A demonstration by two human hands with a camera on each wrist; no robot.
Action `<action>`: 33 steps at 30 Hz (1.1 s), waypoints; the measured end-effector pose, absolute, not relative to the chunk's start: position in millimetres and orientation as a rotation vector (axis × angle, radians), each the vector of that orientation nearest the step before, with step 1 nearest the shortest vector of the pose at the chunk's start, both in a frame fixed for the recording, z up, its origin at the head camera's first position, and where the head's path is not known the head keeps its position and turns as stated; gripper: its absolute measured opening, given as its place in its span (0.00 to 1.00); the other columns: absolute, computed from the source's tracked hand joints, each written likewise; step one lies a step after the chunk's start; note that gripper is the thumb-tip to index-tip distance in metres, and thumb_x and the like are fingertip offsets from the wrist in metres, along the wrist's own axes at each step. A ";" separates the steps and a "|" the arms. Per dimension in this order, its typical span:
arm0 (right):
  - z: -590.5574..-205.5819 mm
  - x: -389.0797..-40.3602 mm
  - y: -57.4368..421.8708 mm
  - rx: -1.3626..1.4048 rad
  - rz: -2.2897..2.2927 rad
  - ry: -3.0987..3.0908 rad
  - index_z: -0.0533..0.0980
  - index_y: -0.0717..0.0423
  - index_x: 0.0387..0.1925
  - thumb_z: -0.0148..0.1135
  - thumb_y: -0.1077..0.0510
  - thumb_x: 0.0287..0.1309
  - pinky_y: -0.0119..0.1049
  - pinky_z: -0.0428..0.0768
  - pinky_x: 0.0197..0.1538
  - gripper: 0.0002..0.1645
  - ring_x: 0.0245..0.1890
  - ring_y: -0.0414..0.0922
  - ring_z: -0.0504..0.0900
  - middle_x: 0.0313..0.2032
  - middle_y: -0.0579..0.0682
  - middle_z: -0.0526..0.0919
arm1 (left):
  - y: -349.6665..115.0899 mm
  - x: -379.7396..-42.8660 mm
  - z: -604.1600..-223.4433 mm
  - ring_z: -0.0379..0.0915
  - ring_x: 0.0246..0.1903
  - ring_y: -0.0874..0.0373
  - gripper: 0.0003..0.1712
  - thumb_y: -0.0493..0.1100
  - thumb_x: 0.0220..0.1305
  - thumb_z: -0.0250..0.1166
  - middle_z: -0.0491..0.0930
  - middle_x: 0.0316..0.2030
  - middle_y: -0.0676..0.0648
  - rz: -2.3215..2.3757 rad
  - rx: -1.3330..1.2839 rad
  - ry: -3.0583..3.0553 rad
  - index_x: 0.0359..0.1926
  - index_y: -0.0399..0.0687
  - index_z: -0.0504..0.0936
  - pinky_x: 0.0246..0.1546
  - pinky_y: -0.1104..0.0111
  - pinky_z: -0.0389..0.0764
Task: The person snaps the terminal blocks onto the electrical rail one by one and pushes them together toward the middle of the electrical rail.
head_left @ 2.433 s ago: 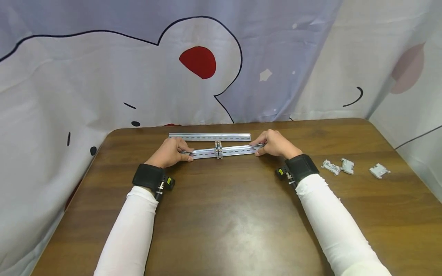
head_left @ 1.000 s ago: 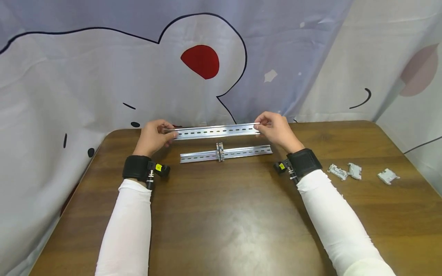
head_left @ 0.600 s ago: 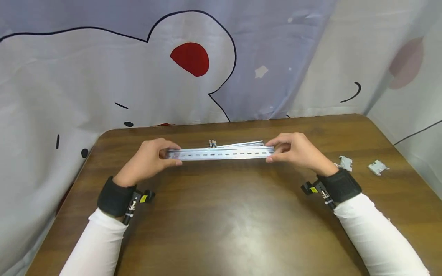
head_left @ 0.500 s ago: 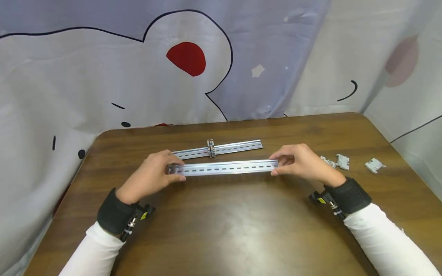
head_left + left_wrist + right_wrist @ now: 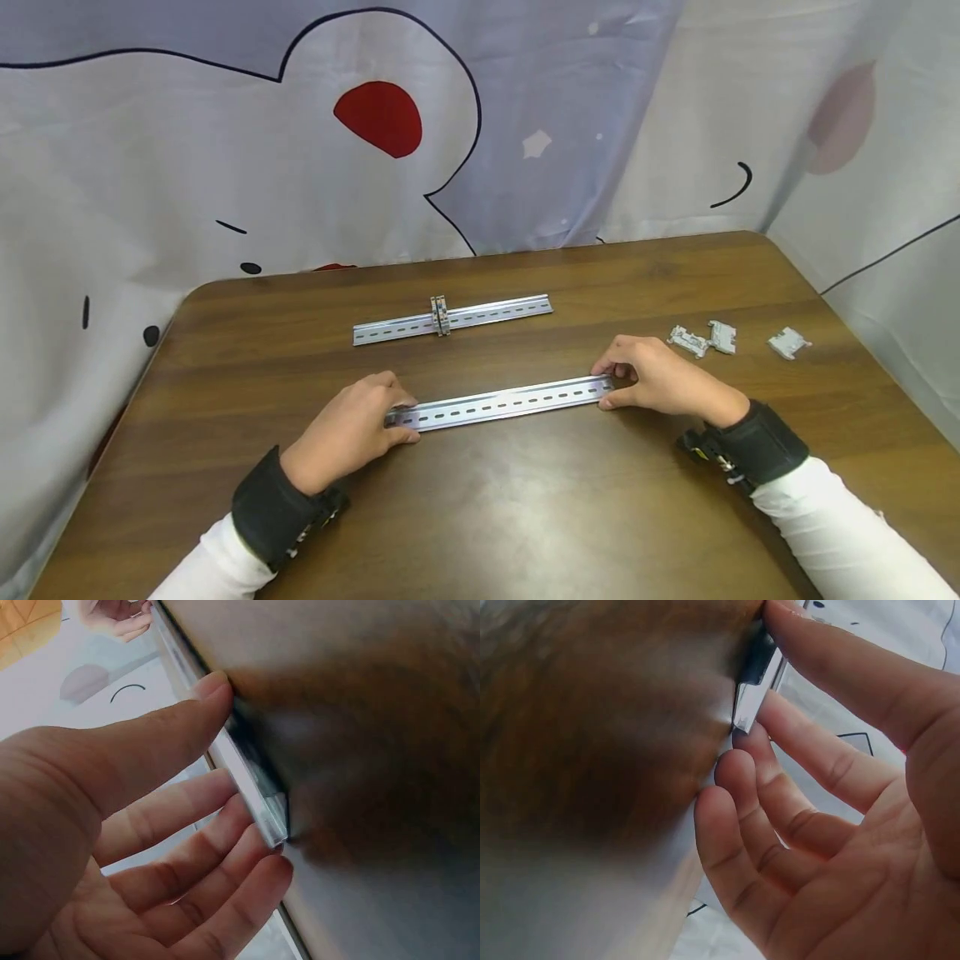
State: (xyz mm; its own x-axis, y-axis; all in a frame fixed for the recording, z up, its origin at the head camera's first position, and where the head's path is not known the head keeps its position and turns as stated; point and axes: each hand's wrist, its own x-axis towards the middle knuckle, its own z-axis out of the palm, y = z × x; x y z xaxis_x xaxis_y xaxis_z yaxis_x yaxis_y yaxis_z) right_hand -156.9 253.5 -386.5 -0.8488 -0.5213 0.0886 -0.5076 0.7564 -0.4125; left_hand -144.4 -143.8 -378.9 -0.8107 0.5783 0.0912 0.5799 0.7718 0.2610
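Note:
A slotted silver DIN rail lies slightly slanted across the middle of the table, its right end farther back. My left hand grips the left end, thumb on the near edge and fingers on the far edge. At the other end my right hand pinches the rail the same way. Up close in the left wrist view, the rail's end sits between thumb and fingers. The right wrist view shows the other end between thumb and fingertips.
Behind it lies a second DIN rail carrying narrow terminal blocks clipped near its middle. Three loose pale terminal blocks, one of them at the far right, lie on the wooden table. A patterned curtain hangs behind the table.
Both hands left the rail with the blocks, picked up the bare rail from behind it, and brought it over to the near side, down onto the table.

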 end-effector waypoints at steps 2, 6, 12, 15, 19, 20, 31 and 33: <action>-385.4 -156.0 253.0 -0.847 -0.651 2.918 0.86 0.56 0.40 0.81 0.55 0.41 0.36 0.79 0.35 0.21 0.32 0.43 0.79 0.33 0.49 0.83 | -143.5 -143.3 -378.4 0.75 0.29 0.60 0.16 0.47 0.46 0.80 0.81 0.31 0.49 -0.438 -0.965 -2.959 0.36 0.46 0.90 0.30 0.67 0.75; -380.6 -155.5 254.5 -0.860 -0.605 2.919 0.85 0.57 0.41 0.80 0.54 0.42 0.39 0.80 0.36 0.22 0.33 0.44 0.80 0.34 0.50 0.84 | -144.3 -142.5 -377.9 0.78 0.31 0.58 0.15 0.46 0.48 0.79 0.82 0.32 0.48 -0.468 -0.964 -2.963 0.37 0.45 0.90 0.32 0.66 0.76; -367.2 -158.0 274.4 -0.761 -0.439 2.926 0.83 0.59 0.49 0.79 0.53 0.43 0.46 0.80 0.44 0.29 0.42 0.51 0.82 0.42 0.55 0.84 | -142.8 -144.2 -381.0 0.78 0.34 0.56 0.14 0.44 0.51 0.77 0.81 0.34 0.48 -0.498 -0.993 -2.936 0.39 0.45 0.90 0.35 0.64 0.78; -357.3 -159.6 290.2 -0.636 -0.301 2.993 0.81 0.62 0.51 0.78 0.55 0.45 0.51 0.78 0.46 0.30 0.45 0.57 0.81 0.45 0.60 0.83 | -141.7 -144.3 -381.3 0.79 0.35 0.55 0.15 0.44 0.50 0.77 0.82 0.34 0.48 -0.480 -0.999 -2.922 0.40 0.45 0.90 0.35 0.63 0.79; -349.5 -162.9 309.6 -0.454 -0.194 3.074 0.79 0.68 0.52 0.76 0.59 0.46 0.57 0.77 0.47 0.31 0.47 0.64 0.80 0.47 0.68 0.81 | -140.7 -144.2 -381.0 0.79 0.35 0.55 0.18 0.44 0.49 0.78 0.82 0.33 0.48 -0.482 -0.961 -2.931 0.43 0.44 0.90 0.35 0.63 0.79; -349.5 -164.1 313.9 -0.420 -0.183 3.081 0.78 0.70 0.52 0.76 0.59 0.47 0.57 0.77 0.47 0.30 0.46 0.65 0.80 0.46 0.69 0.80 | -140.5 -144.2 -381.3 0.80 0.35 0.54 0.18 0.44 0.49 0.78 0.82 0.33 0.48 -0.489 -0.950 -2.934 0.43 0.44 0.90 0.36 0.63 0.79; -363.6 -174.7 329.8 -0.310 -0.238 3.033 0.80 0.69 0.48 0.70 0.65 0.52 0.55 0.79 0.40 0.21 0.41 0.60 0.83 0.40 0.66 0.85 | -140.9 -144.5 -383.3 0.81 0.35 0.54 0.18 0.44 0.47 0.79 0.82 0.32 0.49 -0.541 -0.931 -2.921 0.41 0.43 0.91 0.35 0.63 0.80; -365.0 -176.0 331.1 -0.317 -0.261 3.034 0.79 0.69 0.48 0.72 0.66 0.50 0.53 0.78 0.38 0.22 0.38 0.58 0.83 0.37 0.65 0.85 | -141.1 -144.9 -383.2 0.81 0.35 0.55 0.18 0.44 0.47 0.79 0.82 0.32 0.49 -0.548 -0.941 -2.924 0.41 0.43 0.91 0.35 0.63 0.80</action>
